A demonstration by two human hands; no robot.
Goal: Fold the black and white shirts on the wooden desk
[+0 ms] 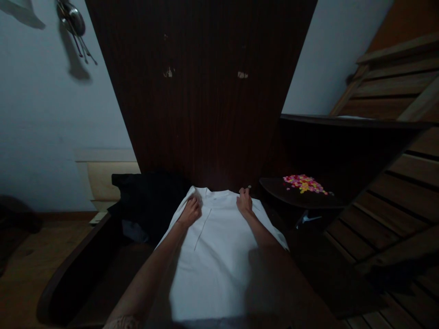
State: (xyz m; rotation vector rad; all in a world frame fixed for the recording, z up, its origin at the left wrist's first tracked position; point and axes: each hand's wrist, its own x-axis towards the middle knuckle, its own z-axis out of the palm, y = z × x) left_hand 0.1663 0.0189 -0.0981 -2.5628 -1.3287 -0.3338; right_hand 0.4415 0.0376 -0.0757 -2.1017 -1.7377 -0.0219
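A white shirt lies spread out flat in front of me, its neckline at the far edge. Near the upper left of the shirt, my left hand is closed on a fold of the cloth. My right hand has its fingers bent over the far right edge and grips the fabric by the shoulder. A thin dark line runs slantwise down the cloth beside my left hand. My forearms shade the lower part of the shirt.
Dark clothing is heaped to the left of the shirt. A tall dark wooden panel rises behind it. On the right, a rounded shelf bears a pile of pink and yellow pieces. Wooden slats stand farther right.
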